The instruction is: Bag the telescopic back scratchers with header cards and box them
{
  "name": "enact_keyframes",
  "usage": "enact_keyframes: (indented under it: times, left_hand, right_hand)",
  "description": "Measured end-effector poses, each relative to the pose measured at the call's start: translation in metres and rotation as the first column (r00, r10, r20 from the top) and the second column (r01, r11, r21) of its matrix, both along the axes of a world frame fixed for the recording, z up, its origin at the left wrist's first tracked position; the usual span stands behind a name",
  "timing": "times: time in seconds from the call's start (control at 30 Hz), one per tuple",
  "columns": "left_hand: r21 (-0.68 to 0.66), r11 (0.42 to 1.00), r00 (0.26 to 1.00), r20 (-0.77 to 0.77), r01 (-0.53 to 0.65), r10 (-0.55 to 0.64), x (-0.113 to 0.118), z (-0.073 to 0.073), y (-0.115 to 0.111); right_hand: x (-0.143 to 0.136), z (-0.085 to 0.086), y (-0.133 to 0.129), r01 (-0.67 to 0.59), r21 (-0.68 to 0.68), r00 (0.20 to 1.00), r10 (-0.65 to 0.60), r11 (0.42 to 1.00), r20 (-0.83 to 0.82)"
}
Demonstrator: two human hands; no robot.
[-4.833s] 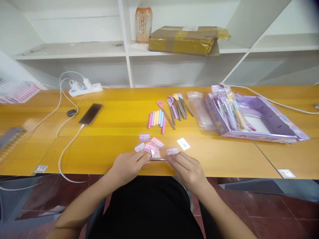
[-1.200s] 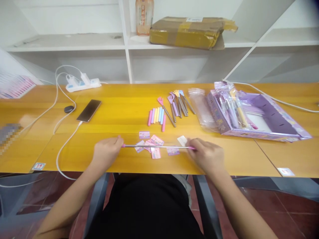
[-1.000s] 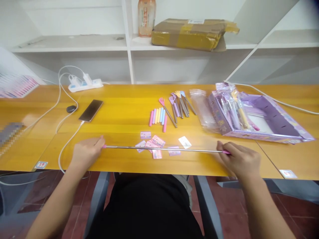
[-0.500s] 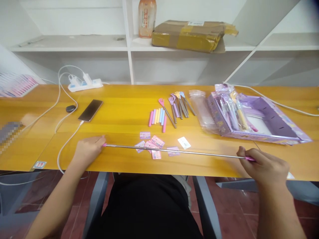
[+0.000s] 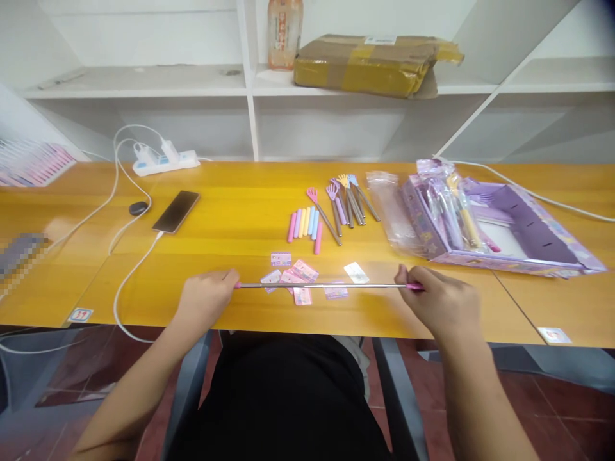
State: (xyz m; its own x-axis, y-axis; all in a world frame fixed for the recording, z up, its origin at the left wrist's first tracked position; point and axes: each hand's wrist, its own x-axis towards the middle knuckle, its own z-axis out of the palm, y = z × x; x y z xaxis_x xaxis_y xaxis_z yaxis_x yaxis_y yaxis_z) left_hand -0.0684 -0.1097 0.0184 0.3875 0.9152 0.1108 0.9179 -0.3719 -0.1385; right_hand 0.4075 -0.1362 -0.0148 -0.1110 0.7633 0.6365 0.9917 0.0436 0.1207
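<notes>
A thin metal telescopic rod (image 5: 321,285) stretches level between my two hands, above the near part of the table. My left hand (image 5: 209,294) is closed round its pink left end. The pink right end sits in my closed right hand (image 5: 439,301). Beneath and behind the rod lie several small printed cards (image 5: 305,271) and a white card (image 5: 356,273). Farther back are several pastel tubes (image 5: 303,223) in a row and several metal rods with coloured hand-shaped heads (image 5: 353,202).
On the right stand a purple box (image 5: 509,259) with bagged items and clear plastic bags (image 5: 391,211) beside it. A phone (image 5: 176,212), a cable and a power strip (image 5: 166,163) lie on the left. Shelves behind hold a taped carton (image 5: 365,67) and a bottle (image 5: 284,35).
My hands have come closer together, the left moving right and the right moving left. The rod between them is now much shorter and more level.
</notes>
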Motion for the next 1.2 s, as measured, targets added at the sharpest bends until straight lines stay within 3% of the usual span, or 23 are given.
enact_keyframes:
  times: [0.17, 0.33, 0.47, 0.6, 0.87, 0.97, 1.03, 1.13, 1.2]
  left_hand:
    - [-0.165, 0.984, 0.997, 0.002, -0.072, 0.073, 0.049, 0.006, -0.006]
    - [-0.342, 0.937, 0.998, 0.035, 0.068, -0.06, 0.1, -0.002, -0.013]
    - [-0.346, 0.935, 0.997, 0.042, 0.078, -0.068, 0.112, 0.003, -0.008]
    - [-0.366, 0.926, 0.996, 0.046, 0.093, -0.082, 0.109, 0.009, -0.005]
    - [-0.278, 0.944, 0.98, 0.137, 0.178, -0.145, 0.096, -0.004, -0.003]
    - [-0.243, 0.952, 0.978, 0.142, 0.186, -0.155, 0.088, 0.013, 0.012]
    - [-0.218, 0.967, 0.985, 0.136, 0.13, -0.102, 0.086, 0.03, 0.03]
    - [-0.197, 0.98, 0.975, 0.223, 0.02, 0.024, 0.088, 0.048, 0.061]
    - [-0.217, 0.976, 0.931, 0.359, 0.01, 0.07, 0.089, 0.047, 0.079]
  right_hand:
    - [-0.052, 0.019, 0.011, -0.067, 0.03, 0.997, 0.065, 0.997, 0.048]
    - [-0.121, 0.03, 0.001, -0.329, -0.049, 0.942, 0.331, 0.943, 0.051]
    - [-0.154, 0.032, -0.007, -0.249, 0.043, 0.968, 0.248, 0.967, 0.032]
    - [-0.157, 0.031, -0.009, -0.211, 0.058, 0.977, 0.208, 0.976, 0.047]
    - [-0.154, 0.027, -0.005, -0.274, -0.136, 0.956, 0.285, 0.952, 0.069]
    - [-0.148, 0.044, 0.01, -0.343, -0.265, 0.931, 0.364, 0.901, 0.031]
    - [-0.141, 0.063, 0.027, -0.343, -0.335, 0.937, 0.347, 0.877, -0.051]
    - [-0.122, 0.091, 0.061, -0.254, -0.395, 0.966, 0.207, 0.883, -0.158]
    - [-0.103, 0.101, 0.085, -0.147, -0.428, 0.981, 0.077, 0.892, -0.177]
